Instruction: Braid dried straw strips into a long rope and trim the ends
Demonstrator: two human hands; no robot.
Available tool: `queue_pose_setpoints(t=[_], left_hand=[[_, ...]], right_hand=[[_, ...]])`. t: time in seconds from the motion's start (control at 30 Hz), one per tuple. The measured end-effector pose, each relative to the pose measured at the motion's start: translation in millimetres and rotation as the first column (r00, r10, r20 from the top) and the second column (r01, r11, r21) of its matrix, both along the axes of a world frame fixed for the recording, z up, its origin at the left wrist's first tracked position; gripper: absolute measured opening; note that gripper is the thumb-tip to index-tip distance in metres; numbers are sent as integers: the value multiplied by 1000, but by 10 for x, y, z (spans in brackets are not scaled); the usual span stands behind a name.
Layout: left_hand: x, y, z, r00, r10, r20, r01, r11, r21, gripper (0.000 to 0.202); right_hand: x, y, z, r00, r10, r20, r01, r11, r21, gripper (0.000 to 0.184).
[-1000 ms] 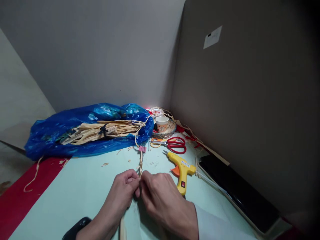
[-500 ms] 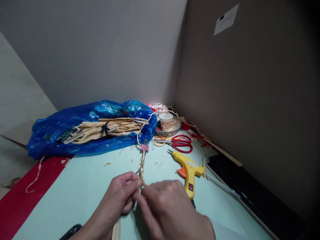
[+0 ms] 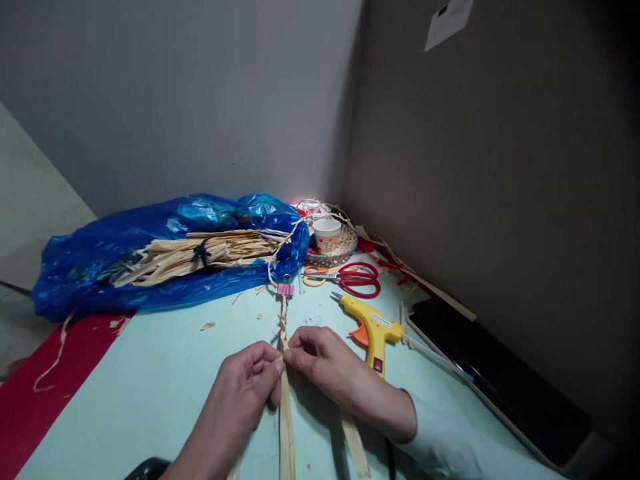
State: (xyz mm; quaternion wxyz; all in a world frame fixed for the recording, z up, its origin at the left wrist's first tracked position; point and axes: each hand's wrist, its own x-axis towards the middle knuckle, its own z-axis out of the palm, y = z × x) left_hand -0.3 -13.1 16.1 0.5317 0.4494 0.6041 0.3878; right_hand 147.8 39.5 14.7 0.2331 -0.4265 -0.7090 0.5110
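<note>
A thin braid of pale straw (image 3: 283, 327) runs down the mint-green table (image 3: 165, 373) from a pink binder clip (image 3: 285, 289). My left hand (image 3: 247, 387) pinches the braid's lower end between thumb and forefinger. My right hand (image 3: 320, 360) pinches it from the other side, fingertips touching the left hand's. Loose flat straw strips (image 3: 287, 427) trail from the pinch toward me, one between the hands and another (image 3: 354, 443) under my right wrist.
A blue plastic bag (image 3: 150, 257) holding a tied bundle of straw (image 3: 200, 253) lies at the back. Red scissors (image 3: 357, 278), a yellow glue gun (image 3: 374, 328), a paper cup (image 3: 327, 233) on a woven tray, and a black slab (image 3: 495, 380) lie to the right. Walls close the corner.
My right hand has drawn back to the right and now pinches the braid from the side, uncovering the loose strips below. The view has shifted slightly.
</note>
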Motion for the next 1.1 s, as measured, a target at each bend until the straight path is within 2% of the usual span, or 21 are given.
queue_pose_setpoints(t=[0.17,0.23,0.3,0.37,0.47,0.6,0.67,0.7,0.73,0.8,0.83,0.87,0.9,0.93,1.0,1.1], left_hand=[[31,-102,59,972,22,-233,-3,997,83,27],[48,-164,95,924,34,-382,23,990,142,28],[66,-224,105,838,57,-543,101,962,255,29],[84,-270,78,734,114,-669,223,891,396,27],[103,-308,-24,599,204,-774,428,735,525,25],[113,-328,-174,399,294,-869,683,537,495,22],[116,-333,-195,335,326,-884,738,492,461,28],[116,-331,-182,338,317,-886,738,495,458,28],[114,-323,-153,363,279,-889,718,525,457,25],[94,-282,-59,480,148,-865,595,669,445,27],[75,-248,-4,552,73,-831,492,776,395,33],[52,-207,50,629,66,-775,355,862,361,40],[27,-163,99,702,60,-709,236,920,312,42],[3,-119,138,767,72,-637,143,949,280,40],[-28,-47,182,889,34,-456,64,978,198,30],[-6,5,168,990,-85,-111,98,988,121,25]], right_hand=[[-7,-44,1,998,-67,8,67,998,6,15],[-3,-67,23,997,-77,6,77,997,21,15],[0,-80,44,996,-84,-10,85,996,34,14],[-2,-77,55,995,-96,-32,98,994,47,14],[-13,-62,50,990,-112,-84,112,994,1,11],[-20,-59,60,965,-69,-253,5,970,-242,12],[-15,-61,84,951,-76,-300,-27,946,-323,14],[-10,-60,98,949,-87,-304,-26,937,-348,14],[-5,-58,113,949,-95,-301,-22,931,-364,14],[5,-50,141,948,-115,-296,-2,929,-370,14],[10,-48,154,945,-122,-304,3,931,-366,14],[13,-46,164,939,-129,-318,5,932,-363,15],[15,-48,172,933,-133,-333,5,933,-360,15],[15,-53,177,927,-139,-349,4,933,-360,16],[9,-67,172,918,-148,-368,1,929,-371,18],[-8,-82,119,894,-141,-424,-30,928,-371,19]])
